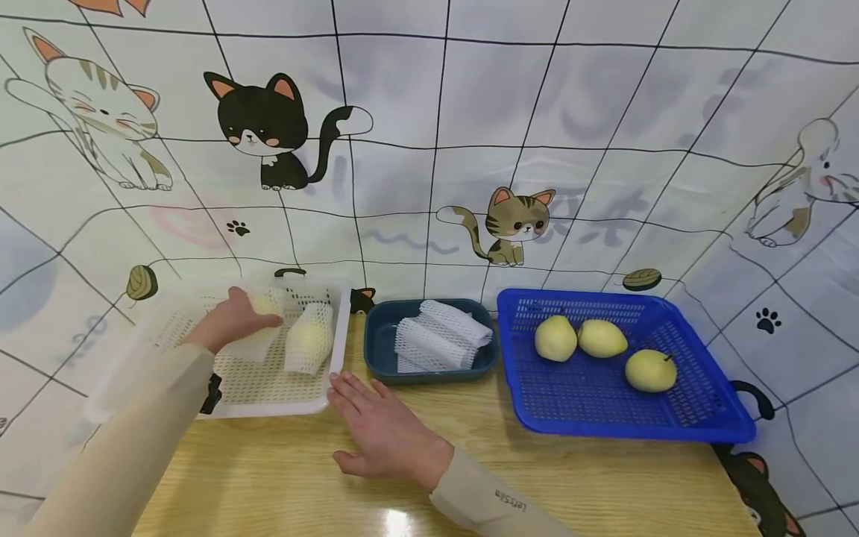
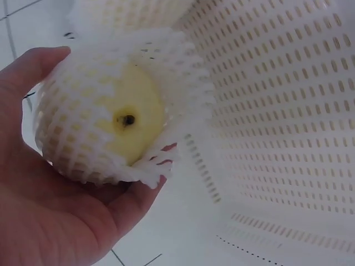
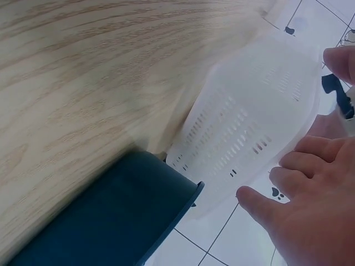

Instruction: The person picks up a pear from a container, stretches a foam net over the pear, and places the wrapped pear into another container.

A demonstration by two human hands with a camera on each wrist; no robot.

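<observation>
Inside the white basket (image 1: 268,399) at the left, my left hand (image 1: 231,321) holds a pale yellow pear (image 2: 141,113) in a white foam net (image 2: 75,122). Its fingers and thumb curl round the netted fruit, and the pear's dark-centred end shows through the net's opening. Another netted pear (image 1: 310,339) lies in the basket to the right of that hand. My right hand (image 1: 385,432) is by the basket's front right corner, fingers stretched out and holding nothing. Its fingertips are at the rim; whether they touch it I cannot tell.
A dark teal tray (image 1: 429,378) with several white foam nets (image 1: 443,335) stands in the middle. To its right, a blue basket (image 1: 570,418) holds three bare pears (image 1: 555,339). All stand on a wood-grain table (image 1: 268,477) against a cat-patterned covering (image 1: 403,171).
</observation>
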